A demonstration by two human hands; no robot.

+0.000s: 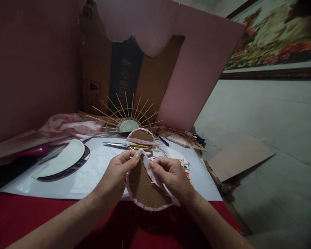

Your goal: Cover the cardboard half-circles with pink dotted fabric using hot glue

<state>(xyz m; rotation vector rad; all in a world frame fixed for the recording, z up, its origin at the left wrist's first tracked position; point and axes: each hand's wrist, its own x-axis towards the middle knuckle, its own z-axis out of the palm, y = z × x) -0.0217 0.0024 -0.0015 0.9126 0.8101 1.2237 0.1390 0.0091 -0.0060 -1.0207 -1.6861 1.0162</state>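
Between my hands is a half-round piece of brown cardboard [147, 190], its curved edge wrapped in pink-dotted white fabric. My left hand [123, 169] pinches its upper corner, thumb on the fabric. With thumb and fingers closed, my right hand [172, 174] grips the fabric strip [151, 171] along the straight edge, where a loose flap hangs toward the lower right. Just beyond lies a smaller fabric-edged cardboard half-round [140, 136]. Scissors with yellowish handles [125, 145] rest beside it, blades pointing left.
Behind stands a half-round weave with radiating sticks [129, 125]. Pink dotted cloth [69, 126] lies at the left, above a white half-disc [64, 160]. A blue pen [163, 140] and a woven fan shape [180, 137] are at the right. A pink-and-brown cardboard panel [186, 79] rises behind.
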